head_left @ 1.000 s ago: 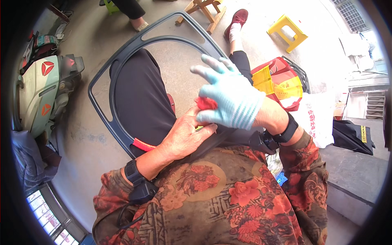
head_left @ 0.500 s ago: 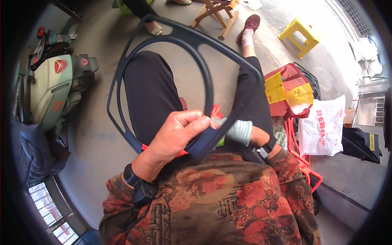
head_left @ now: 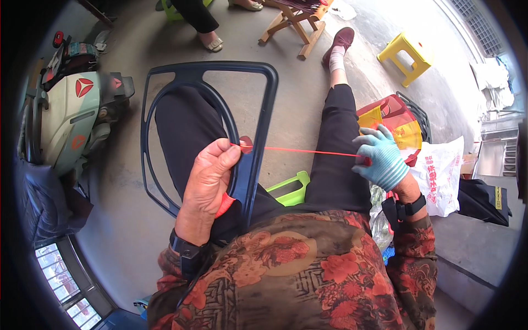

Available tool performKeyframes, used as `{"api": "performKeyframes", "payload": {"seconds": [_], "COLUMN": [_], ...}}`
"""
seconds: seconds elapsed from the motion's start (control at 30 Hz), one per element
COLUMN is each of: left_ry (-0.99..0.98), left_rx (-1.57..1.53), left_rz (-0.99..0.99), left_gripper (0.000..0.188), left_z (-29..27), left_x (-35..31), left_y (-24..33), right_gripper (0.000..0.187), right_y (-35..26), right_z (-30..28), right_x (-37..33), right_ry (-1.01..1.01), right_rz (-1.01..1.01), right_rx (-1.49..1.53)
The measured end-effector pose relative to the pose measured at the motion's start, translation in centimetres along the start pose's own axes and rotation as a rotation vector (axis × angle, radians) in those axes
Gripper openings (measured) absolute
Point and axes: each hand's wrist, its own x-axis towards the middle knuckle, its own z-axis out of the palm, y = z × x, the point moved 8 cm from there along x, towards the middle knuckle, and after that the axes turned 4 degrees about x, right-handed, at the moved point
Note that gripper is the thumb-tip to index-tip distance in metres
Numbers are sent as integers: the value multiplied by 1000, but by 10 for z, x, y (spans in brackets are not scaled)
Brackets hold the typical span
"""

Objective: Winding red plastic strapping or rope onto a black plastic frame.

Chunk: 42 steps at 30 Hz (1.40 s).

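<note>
A dark blue plastic frame (head_left: 269, 99), with a round ring inside its angular outline, stands over my lap. My bare left hand (head_left: 206, 176) is closed round the ring's right side, thumb and forefinger pinching a red cord (head_left: 308, 150) against it. From there the cord runs taut to the right, passing the frame's outer bar. In a striped pale-blue glove, my right hand (head_left: 382, 157) grips the cord's other end, with a small red bundle at its fingers. Red cord wrapping (head_left: 224, 204) covers part of the ring below my left hand.
A green plastic stool or seat edge (head_left: 291, 190) shows between my legs. To the right are a red-and-yellow bag (head_left: 393, 113) and a white plastic bag (head_left: 440, 176). A yellow stool (head_left: 407, 58), a wooden folding stool (head_left: 294, 27), another person's feet (head_left: 212, 43) and a scooter (head_left: 71, 115) stand around.
My right hand has moved from beside the left hand out to the right, drawing the cord taut. The frame has turned more upright and shifted left and down; my left hand moved slightly left.
</note>
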Motion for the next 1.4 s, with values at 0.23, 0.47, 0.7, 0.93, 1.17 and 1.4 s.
{"api": "performKeyframes", "payload": {"seconds": [0.23,0.47,0.7,0.93,1.17,1.4], "left_ry": [-42,108,30,49,31,-87], "left_rx": [90,68,89,259,227,279], "left_rz": [-76,-84,-131,-119,-84,-103], "left_gripper": [20,11,11,13,11,6], "left_z": [-3,-7,-9,-9,0,16], "left_x": [7,9,14,10,13,13], "left_y": [-22,-23,-32,-30,-32,-32], "right_gripper": [25,64,32,37,55,48], "right_y": [58,72,73,98,95,-24], "right_z": [53,15,29,38,51,59], "right_x": [-59,-83,-77,-76,-69,34], "right_ry": [-368,496,922,863,738,-36], "right_rz": [680,450,592,330,780,565], "right_rx": [1089,1999,2016,2336,2015,1624]}}
